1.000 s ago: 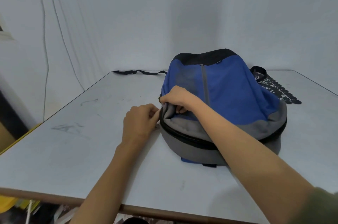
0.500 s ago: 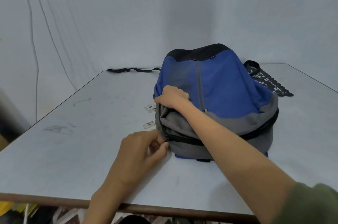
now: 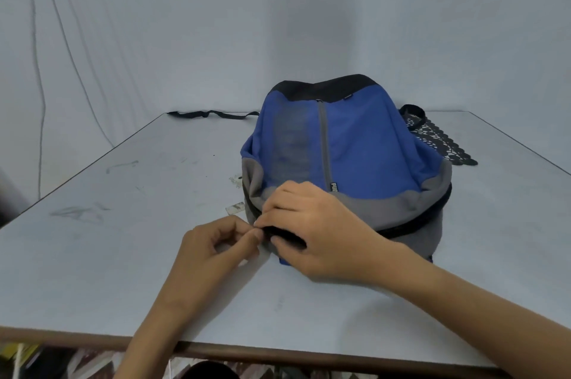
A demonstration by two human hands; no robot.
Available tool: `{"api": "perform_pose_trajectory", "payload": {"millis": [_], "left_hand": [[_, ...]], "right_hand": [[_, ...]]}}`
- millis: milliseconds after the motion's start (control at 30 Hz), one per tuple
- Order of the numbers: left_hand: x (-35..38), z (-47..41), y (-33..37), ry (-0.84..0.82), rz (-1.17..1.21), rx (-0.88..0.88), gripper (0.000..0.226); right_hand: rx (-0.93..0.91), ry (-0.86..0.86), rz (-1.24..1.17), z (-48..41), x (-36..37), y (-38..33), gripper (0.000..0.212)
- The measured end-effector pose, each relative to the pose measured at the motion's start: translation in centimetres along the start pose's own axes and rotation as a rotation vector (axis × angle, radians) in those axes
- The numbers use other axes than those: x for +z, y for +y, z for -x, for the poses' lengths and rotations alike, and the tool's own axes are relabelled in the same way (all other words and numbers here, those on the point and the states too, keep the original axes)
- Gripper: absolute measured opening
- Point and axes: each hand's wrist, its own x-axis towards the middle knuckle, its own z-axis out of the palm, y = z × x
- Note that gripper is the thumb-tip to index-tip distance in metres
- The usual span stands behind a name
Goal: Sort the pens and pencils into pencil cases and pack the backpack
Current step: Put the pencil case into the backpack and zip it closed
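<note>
A blue, grey and black backpack (image 3: 364,150) lies flat on the white table (image 3: 123,224), its top end toward me. My left hand (image 3: 216,252) pinches the zipper pull at the backpack's near left corner, thumb and forefinger pressed together. My right hand (image 3: 312,236) grips the grey fabric and black zipper band right beside it, fingers curled over the edge. No pens, pencils or pencil cases are in view.
A black strap (image 3: 213,114) trails left from the backpack along the table's far edge. A black patterned mesh piece (image 3: 438,143) lies behind the backpack to the right. Small scraps (image 3: 236,207) sit left of the backpack. The brown table edge (image 3: 278,354) runs near me.
My left hand has drawn the zipper pull down the backpack's left side toward the near corner. My right hand came down from the upper left side to grip beside it.
</note>
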Motion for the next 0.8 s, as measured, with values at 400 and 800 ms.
{"api": "perform_pose_trajectory", "payload": {"millis": [400, 800], "left_hand": [[-0.7, -2.8, -1.2, -0.084, -0.504, 0.348, 0.021], [-1.2, -4.3, -1.7, -0.096, -0.449, 0.347, 0.018]], "right_hand": [[-0.157, 0.041, 0.248, 0.5, 1.0, 0.1, 0.009], [-0.184, -0.042, 0.338, 7.4, -5.5, 2.4, 0.028]]}}
